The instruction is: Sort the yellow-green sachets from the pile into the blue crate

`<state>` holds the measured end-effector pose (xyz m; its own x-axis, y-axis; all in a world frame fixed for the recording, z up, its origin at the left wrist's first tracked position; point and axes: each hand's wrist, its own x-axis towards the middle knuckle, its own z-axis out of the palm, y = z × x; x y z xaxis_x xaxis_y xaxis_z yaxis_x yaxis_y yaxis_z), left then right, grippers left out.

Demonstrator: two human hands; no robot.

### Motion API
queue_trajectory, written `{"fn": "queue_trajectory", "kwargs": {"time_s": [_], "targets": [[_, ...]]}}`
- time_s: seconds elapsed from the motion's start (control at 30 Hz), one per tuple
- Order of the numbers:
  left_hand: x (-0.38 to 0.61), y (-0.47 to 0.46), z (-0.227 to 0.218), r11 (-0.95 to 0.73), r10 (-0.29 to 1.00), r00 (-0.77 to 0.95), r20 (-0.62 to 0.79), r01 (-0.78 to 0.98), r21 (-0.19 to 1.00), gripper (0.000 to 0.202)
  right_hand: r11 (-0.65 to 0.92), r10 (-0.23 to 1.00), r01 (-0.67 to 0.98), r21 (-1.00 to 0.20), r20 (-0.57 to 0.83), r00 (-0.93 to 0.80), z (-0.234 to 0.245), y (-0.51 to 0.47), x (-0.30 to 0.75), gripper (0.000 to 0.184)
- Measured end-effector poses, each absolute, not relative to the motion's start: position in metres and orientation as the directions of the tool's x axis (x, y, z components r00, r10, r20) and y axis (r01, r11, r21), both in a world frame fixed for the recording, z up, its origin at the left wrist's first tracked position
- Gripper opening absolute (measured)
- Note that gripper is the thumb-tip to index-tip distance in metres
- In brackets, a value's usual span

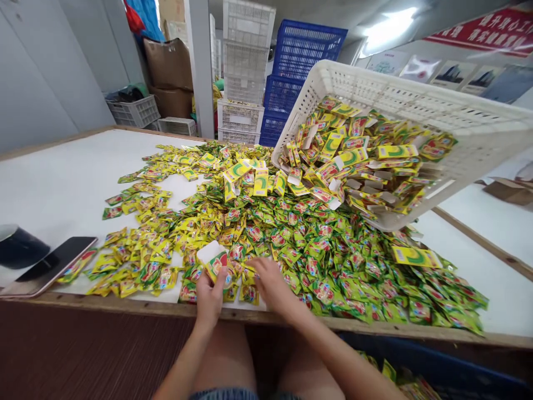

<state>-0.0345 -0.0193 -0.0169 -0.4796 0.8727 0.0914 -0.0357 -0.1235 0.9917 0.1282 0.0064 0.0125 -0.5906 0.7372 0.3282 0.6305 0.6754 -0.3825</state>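
Note:
My left hand [209, 294] is closed around a small yellow and green printed carton [216, 262], whose white end flap stands open at the top. Just to its right, my right hand [272, 283] reaches into the heap with its fingers bent down; they are a little blurred, and whether they pinch a packet does not show. Yellow sachets [249, 293] lie right under and beside the fingers. Around both hands spreads a wide heap of small packets, yellower on the left and green with red print [325, 289] on the right.
A white plastic basket [478, 119] lies tipped on the right, spilling open cartons [333, 144] onto the heap. On the left are a phone [54, 264] and a dark cup [20, 247]. White crates [245, 55] and blue crates [303, 53] are stacked behind; a blue bin [441, 364] sits below the table edge.

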Motion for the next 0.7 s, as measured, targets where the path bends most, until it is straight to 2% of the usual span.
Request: {"fn": "queue_trajectory", "kwargs": {"time_s": [0.07, 0.17, 0.23, 0.37, 0.5, 0.57, 0.63, 0.7], "targets": [[-0.035, -0.020, -0.018, -0.148, 0.872, -0.480, 0.099, -0.065, 0.987, 0.030, 0.595, 0.803, 0.723, -0.351, 0.297, -0.516, 0.009, 0.033, 0.143, 0.058], [-0.033, -0.021, -0.017, -0.155, 0.881, -0.459, 0.110, -0.062, 0.986, 0.029, 0.561, 0.828, 0.778, -0.283, 0.217, -0.518, -0.002, 0.066, 0.150, 0.062], [-0.033, -0.023, -0.016, -0.152, 0.889, -0.443, 0.115, -0.050, 0.987, 0.029, 0.582, 0.813, 0.766, -0.273, 0.210, -0.543, -0.009, 0.077, 0.148, 0.054], [-0.034, -0.024, -0.013, -0.153, 0.893, -0.433, 0.126, -0.028, 0.988, 0.032, 0.585, 0.809, 0.741, -0.331, 0.299, -0.505, -0.012, 0.079, 0.149, 0.029], [-0.033, -0.023, -0.008, -0.159, 0.897, -0.417, 0.149, 0.009, 0.987, 0.035, 0.546, 0.831, 0.744, -0.385, 0.365, -0.420, -0.007, 0.071, 0.158, 0.029], [-0.031, -0.023, -0.007, -0.163, 0.898, -0.410, 0.159, 0.027, 0.986, 0.035, 0.597, 0.794, 0.681, -0.425, 0.434, -0.425, -0.008, 0.068, 0.158, 0.031], [-0.031, -0.023, -0.007, -0.160, 0.898, -0.409, 0.164, 0.045, 0.986, 0.033, 0.696, 0.717, 0.578, -0.427, 0.470, -0.515, -0.011, 0.066, 0.154, 0.035], [-0.031, -0.023, -0.008, -0.155, 0.898, -0.407, 0.165, 0.059, 0.986, 0.032, 0.770, 0.636, 0.502, -0.394, 0.421, -0.646, -0.016, 0.066, 0.148, 0.040]]}}
